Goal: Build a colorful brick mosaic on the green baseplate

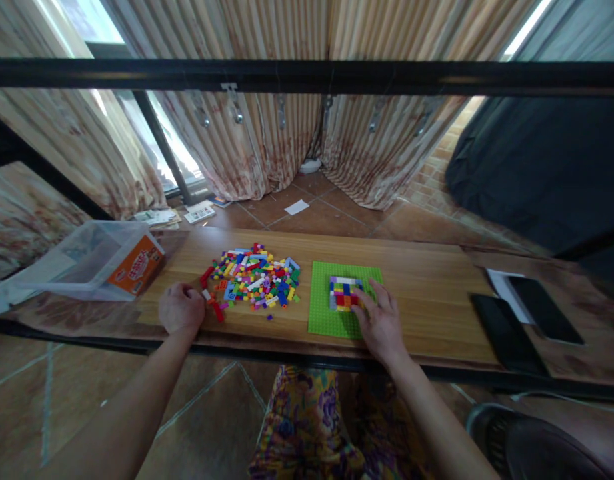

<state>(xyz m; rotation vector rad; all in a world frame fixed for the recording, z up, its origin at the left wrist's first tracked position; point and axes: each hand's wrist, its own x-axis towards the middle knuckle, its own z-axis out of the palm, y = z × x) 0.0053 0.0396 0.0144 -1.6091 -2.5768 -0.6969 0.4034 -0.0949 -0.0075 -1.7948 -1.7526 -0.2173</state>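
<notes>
My left hand (181, 308) rests curled on the table, just left of a heap of loose toy building bricks (259, 277). Its fingers are closed, and whether anything is inside them is hidden. A green studded baseplate (321, 319) lies to the right of the heap. On it stands a low, roughly square block of joined bricks (344, 295) in white, blue, red, yellow and other colours. The thumb and index finger of my right hand (383, 321) close at the right edge of this block, its other fingers stretching over the baseplate. Part of that edge is covered.
A clear plastic box (94, 257) with an orange label lies at the table's left end. Two dark phone-like slabs, one nearer (507, 333) and one farther (544, 308), lie at the right with a white sheet (509, 293). A black metal bar (307, 77) crosses beyond the wooden table (427, 280).
</notes>
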